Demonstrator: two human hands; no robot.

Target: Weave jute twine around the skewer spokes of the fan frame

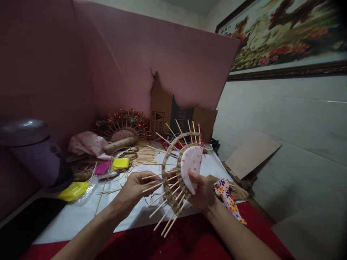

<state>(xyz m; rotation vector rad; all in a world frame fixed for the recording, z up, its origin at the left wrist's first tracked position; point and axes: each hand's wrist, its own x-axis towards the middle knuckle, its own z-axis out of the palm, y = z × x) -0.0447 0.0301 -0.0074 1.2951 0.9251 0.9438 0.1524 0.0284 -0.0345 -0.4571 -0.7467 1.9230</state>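
A half-round craft piece (193, 164) is held upright in front of me, its centre covered in white cloth with pinkish-red dots. Two bands of brown twine (164, 169) are woven around thin wooden sticks that fan outward. My right hand (202, 189) grips the straight side, thumb on the dotted cloth. On the other side, my left hand (139, 184) has its fingers closed at the outer ends of the sticks (151, 187), beside the outer twine band. Its fingertips are partly hidden behind the sticks.
A finished-looking fan piece with coloured flowers (130, 121) leans at the back. Nearby lie a twine roll (121, 144), loose sticks (143, 154), yellow clay (120, 164) and magenta clay (103, 168) packets. A purple bottle (35, 155) stands left; floral fabric (230, 202) lies right.
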